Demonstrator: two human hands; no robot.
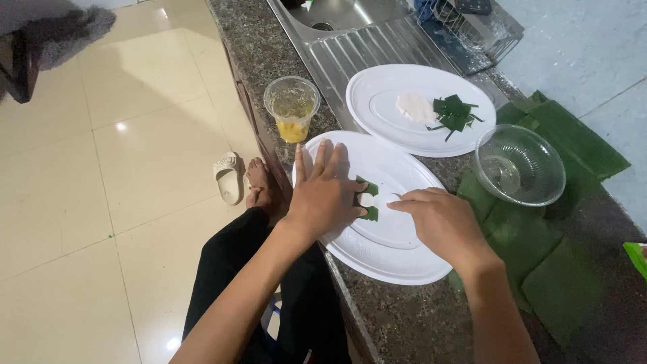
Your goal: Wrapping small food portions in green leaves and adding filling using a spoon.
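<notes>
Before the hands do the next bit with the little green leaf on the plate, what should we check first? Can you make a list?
1. Left hand pressing flat on the leaf strip: ok, fingers spread over it.
2. Right hand meeting the white filling on the leaf: ok, its fingertips reach it.
3. Near white plate resting fully on the stone counter: not ok, its edge seems to hang slightly past the counter edge.
4. More folded leaf pieces and white filling ready on the far plate: ok.
5. Plastic cup with yellow liquid upright, away from the hands: ok.
6. Glass bowl holding anything: cannot tell.
</notes>
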